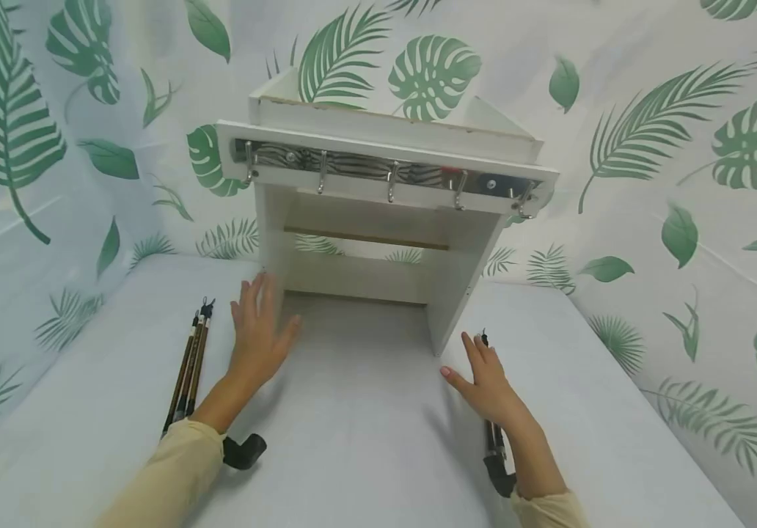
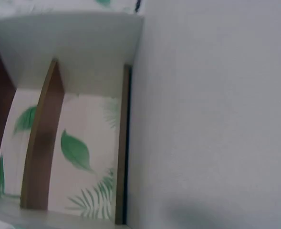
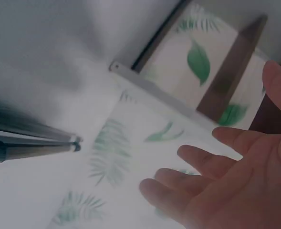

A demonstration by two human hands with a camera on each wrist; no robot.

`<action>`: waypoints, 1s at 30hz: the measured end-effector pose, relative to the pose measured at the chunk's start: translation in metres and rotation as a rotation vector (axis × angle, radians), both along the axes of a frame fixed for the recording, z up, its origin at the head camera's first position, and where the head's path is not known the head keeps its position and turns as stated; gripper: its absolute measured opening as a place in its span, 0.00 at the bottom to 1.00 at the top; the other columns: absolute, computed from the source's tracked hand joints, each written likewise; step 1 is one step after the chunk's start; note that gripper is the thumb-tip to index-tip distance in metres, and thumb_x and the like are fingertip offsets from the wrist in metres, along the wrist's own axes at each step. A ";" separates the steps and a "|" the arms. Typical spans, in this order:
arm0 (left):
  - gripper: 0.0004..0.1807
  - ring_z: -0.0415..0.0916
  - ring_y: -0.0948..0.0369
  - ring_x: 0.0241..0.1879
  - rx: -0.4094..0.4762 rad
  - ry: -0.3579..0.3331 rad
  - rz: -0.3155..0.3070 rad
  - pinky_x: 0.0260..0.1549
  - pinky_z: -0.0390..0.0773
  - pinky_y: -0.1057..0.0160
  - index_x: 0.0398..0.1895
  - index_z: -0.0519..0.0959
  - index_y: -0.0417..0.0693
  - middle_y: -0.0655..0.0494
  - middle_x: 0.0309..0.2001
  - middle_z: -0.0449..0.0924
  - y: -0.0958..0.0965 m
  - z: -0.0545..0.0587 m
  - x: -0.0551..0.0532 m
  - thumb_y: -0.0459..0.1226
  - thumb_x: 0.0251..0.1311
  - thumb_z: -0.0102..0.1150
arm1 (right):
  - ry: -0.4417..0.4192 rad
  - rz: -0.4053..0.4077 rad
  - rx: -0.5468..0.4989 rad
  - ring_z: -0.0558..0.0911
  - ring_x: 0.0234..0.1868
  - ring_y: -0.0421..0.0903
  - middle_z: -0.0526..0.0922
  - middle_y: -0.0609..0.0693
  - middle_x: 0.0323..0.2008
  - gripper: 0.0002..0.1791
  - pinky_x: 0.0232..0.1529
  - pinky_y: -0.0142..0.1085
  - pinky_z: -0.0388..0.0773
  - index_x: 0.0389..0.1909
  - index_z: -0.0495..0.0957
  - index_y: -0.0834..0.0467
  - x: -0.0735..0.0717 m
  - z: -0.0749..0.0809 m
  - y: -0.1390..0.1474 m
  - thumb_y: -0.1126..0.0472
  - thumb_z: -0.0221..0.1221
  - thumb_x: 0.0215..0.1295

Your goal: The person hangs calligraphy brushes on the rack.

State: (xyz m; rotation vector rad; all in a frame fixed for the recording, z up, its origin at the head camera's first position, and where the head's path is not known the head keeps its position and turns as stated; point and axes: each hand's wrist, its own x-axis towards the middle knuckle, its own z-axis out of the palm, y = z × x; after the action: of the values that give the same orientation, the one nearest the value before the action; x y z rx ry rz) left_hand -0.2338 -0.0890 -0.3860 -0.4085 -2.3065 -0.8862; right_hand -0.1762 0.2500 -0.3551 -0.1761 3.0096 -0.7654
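A white wooden shelf unit (image 1: 458,271) stands upright on the white-covered table, with a row of metal hooks (image 1: 392,180) along its front top board. Just in front of its left side panel is my left hand (image 1: 261,334), fingers spread and holding nothing; whether it touches the panel I cannot tell. My right hand (image 1: 487,381) hovers near the lower front corner of the right panel, fingers extended, nothing in it. The right wrist view shows that palm (image 3: 245,186) apart from the panel. The left wrist view looks into the unit past its crossboard (image 2: 42,148), without the hand.
Several slim brown brushes with hanging loops (image 1: 190,359) lie left of the left forearm. A black elbow-shaped piece (image 1: 244,451) shows beside that wrist. Dark sticks (image 1: 492,436) and another black bent piece (image 1: 500,477) lie partly under the right arm. A leaf-patterned cloth (image 1: 616,110) hangs behind.
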 end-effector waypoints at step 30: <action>0.45 0.60 0.37 0.61 0.409 -0.363 0.006 0.53 0.69 0.40 0.72 0.31 0.63 0.33 0.64 0.56 -0.014 -0.064 -0.049 0.32 0.63 0.49 | -0.234 -0.607 0.077 0.72 0.51 0.68 0.64 0.75 0.55 0.37 0.45 0.55 0.75 0.65 0.51 0.69 -0.029 -0.028 0.030 0.57 0.55 0.61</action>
State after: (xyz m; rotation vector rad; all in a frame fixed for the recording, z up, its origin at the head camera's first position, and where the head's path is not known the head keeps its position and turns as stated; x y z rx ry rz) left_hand -0.2826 -0.1027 -0.4504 -0.0653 -2.3518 -1.4915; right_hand -0.2053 0.2795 -0.3831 0.8002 2.8562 -0.6304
